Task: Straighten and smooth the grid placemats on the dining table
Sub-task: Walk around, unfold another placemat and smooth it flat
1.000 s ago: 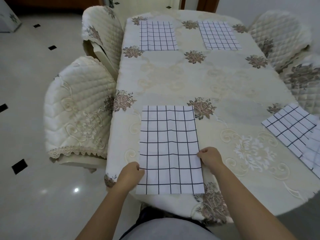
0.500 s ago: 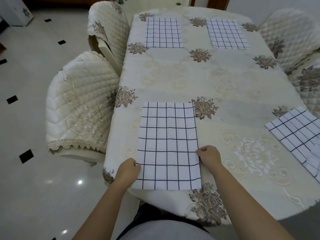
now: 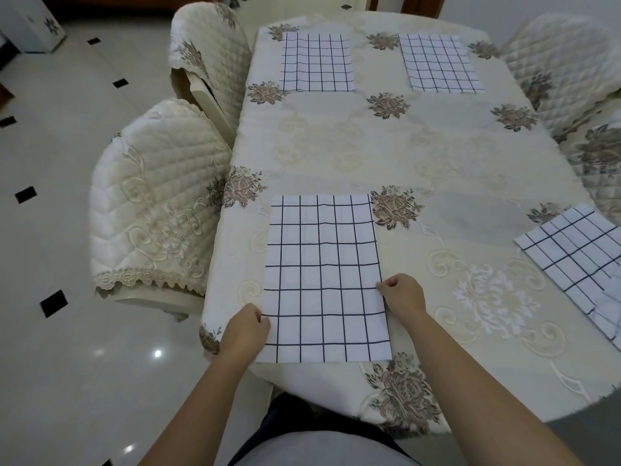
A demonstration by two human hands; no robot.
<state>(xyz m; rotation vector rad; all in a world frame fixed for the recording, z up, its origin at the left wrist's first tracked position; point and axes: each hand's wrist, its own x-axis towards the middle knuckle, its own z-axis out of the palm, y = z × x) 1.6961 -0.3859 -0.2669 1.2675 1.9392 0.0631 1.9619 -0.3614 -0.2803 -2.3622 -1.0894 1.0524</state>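
Hardly anything has moved since half a second ago: both hands sit at the same spots on the near placemat [image 3: 324, 280], and the mat lies almost where it did.

Left hand [image 3: 245, 331] is curled, its fingertips pinching the mat's left long edge close to the near-left corner. Right hand [image 3: 403, 295] is curled too, pinching the right long edge a little farther from the person than the left hand does (whether the fingers reach under the cloth cannot be told).

That placemat lies flat on the cream flowered tablecloth [image 3: 386, 153], at the near-left part of the table. Its long axis points straight away from the person, and its short near edge runs along the table's near edge, just inside it.

Two more grid placemats, the far-left placemat [image 3: 317, 62] and the far-right placemat [image 3: 442, 63], lie flat at the far end with their long axes the same way. A right-side placemat [image 3: 571, 253] lies askew, partly cut off by the frame. Quilted chair covers [image 3: 158, 216] stand beside the table on the left.
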